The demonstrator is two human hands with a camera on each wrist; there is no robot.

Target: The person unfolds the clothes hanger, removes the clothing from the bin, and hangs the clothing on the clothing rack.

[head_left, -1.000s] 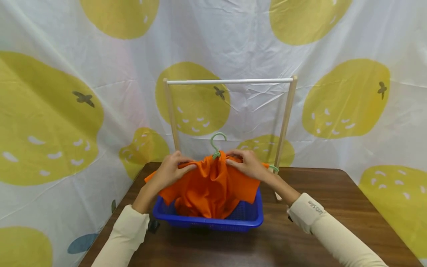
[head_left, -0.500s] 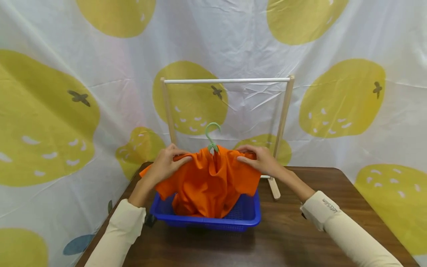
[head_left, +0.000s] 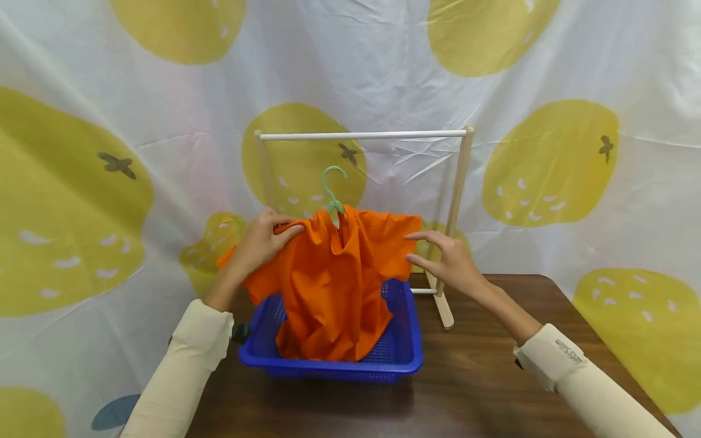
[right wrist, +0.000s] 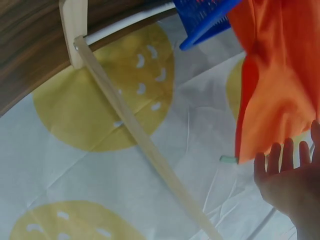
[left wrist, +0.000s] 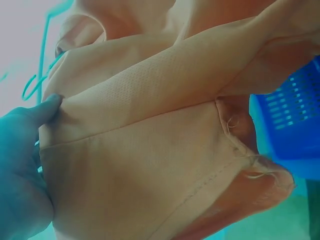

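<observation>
An orange short-sleeved shirt (head_left: 328,286) hangs on a green hanger (head_left: 333,188), whose hook rises out of the neckline. Its lower part is down in the blue basket (head_left: 378,367). At the shoulder on the left, my left hand (head_left: 260,243) pinches the cloth and probably the hanger arm beneath, which the fabric hides. In the left wrist view the thumb lies over the shirt (left wrist: 125,115) near the sleeve seam. My right hand (head_left: 451,261) is beside the other sleeve, thumb and fingers apart. The right wrist view shows its fingers extended at the shirt (right wrist: 275,110), gripping nothing.
Behind the basket stands a rack with a white rail (head_left: 361,135) and wooden posts (head_left: 459,194). The brown table (head_left: 482,365) carries both. A white curtain (head_left: 383,61) with yellow fruit prints hangs close behind and at the sides.
The shirt and hanger have risen, and more of the basket's inside shows. My left hand went up with them. The right hand has let go of the shoulder and moved outward.
</observation>
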